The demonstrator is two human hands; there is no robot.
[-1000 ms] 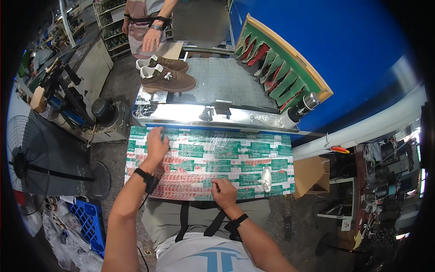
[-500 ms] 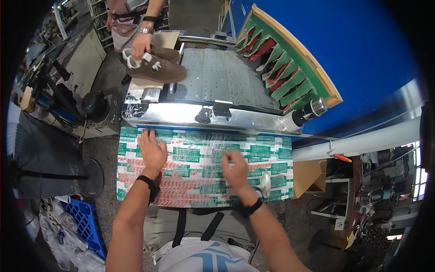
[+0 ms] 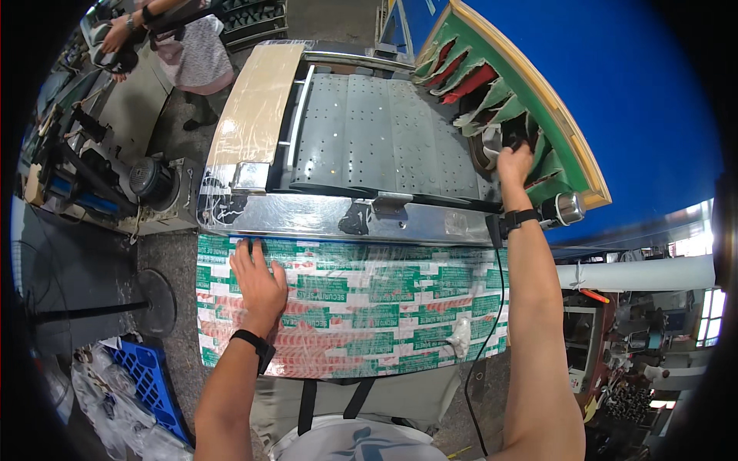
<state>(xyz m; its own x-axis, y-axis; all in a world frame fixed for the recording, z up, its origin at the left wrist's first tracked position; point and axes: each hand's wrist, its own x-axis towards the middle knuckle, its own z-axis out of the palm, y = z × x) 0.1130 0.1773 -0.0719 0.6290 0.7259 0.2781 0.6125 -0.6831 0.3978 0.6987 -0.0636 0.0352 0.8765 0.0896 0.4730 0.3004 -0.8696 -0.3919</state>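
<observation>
My left hand (image 3: 258, 288) lies with spread fingers on a board (image 3: 369, 307) covered in green, white and red printed tape, its fingertips close to the board's far edge. My right arm stretches forward and right to the slit cloth curtain (image 3: 469, 92) of a blue machine. There my right hand (image 3: 515, 165) is closed on a brown shoe (image 3: 478, 152) with a pale lining, partly hidden by the curtain flaps. Some of the fingers are hidden too. A small white wad (image 3: 460, 338) rests on the board's right part.
Beyond the board runs a grey perforated slat conveyor (image 3: 361, 138) with a metal side rail (image 3: 307, 215). A tan panel (image 3: 257, 100) covers its left end. A black cable (image 3: 492, 330) hangs beside my right forearm. At the far left, a person's hand (image 3: 115, 34) holds something dark.
My right hand has gone from above the board to the curtain. The other person's hand and the brown shoes have left the conveyor's left end. My left hand stays on the board.
</observation>
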